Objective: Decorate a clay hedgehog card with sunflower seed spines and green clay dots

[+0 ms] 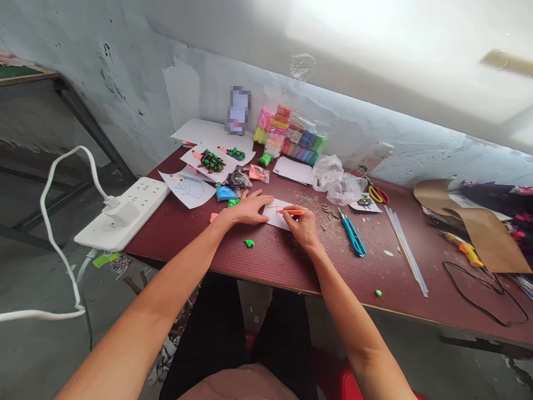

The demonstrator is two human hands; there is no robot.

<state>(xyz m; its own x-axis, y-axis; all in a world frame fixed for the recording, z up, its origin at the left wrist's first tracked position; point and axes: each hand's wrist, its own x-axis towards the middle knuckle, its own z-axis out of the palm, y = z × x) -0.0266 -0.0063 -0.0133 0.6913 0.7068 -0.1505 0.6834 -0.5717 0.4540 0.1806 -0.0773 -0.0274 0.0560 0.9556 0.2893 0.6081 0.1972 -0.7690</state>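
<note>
My right hand (303,226) grips an orange pen (295,211), its tip down at a small white sheet of paper (275,219). A few orange lines show near the sheet's upper edge. My left hand (251,209) lies with fingers stretched out at the sheet's left side, touching it. Just in front of that hand is a lump of green clay (249,243). Behind it are a blue clay packet (226,193) and a green packet (234,203), partly hidden.
Hedgehog pictures (211,161) and a blue hedgehog drawing (189,188) lie back left. Colored clay packs (302,145) lean on the wall. At right are a teal utility knife (353,234), scissors (378,194), glue sticks (406,250) and a yellow glue gun (466,249). A power strip (125,214) sits left.
</note>
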